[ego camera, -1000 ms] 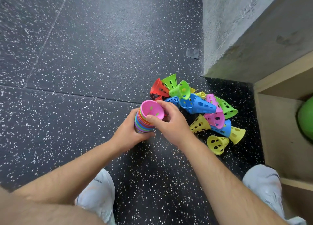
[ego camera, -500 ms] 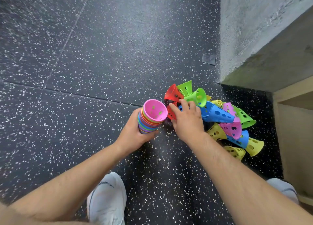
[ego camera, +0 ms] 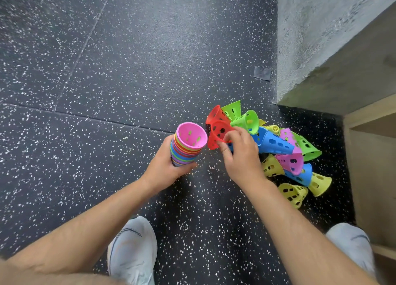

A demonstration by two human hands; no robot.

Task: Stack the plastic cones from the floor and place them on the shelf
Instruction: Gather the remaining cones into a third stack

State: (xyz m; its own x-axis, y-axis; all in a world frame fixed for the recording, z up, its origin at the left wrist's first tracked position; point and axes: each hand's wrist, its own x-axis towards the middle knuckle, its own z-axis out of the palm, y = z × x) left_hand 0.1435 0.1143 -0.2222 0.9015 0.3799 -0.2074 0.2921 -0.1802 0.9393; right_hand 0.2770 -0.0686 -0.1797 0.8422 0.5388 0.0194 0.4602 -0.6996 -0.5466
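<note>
My left hand (ego camera: pixel 166 166) grips a stack of nested coloured cones (ego camera: pixel 184 150), a pink one on top with its mouth facing up. Just to its right, my right hand (ego camera: pixel 241 156) pinches the rim of a red cone (ego camera: pixel 218 132), lifted beside the stack. A pile of loose perforated cones (ego camera: pixel 285 154) in green, blue, pink, yellow and red lies on the dark speckled floor behind and right of my right hand. The wooden shelf (ego camera: pixel 364 121) stands at the right edge.
A grey concrete wall block (ego camera: pixel 321 38) rises at the upper right, above the shelf. My two white shoes (ego camera: pixel 132 250) (ego camera: pixel 351 241) stand on the floor below my arms. A small grey patch (ego camera: pixel 261 72) lies by the wall base.
My right hand reached into the pile, took hold of a red cone and lifted it toward the stack. The left hand kept holding the stack.
</note>
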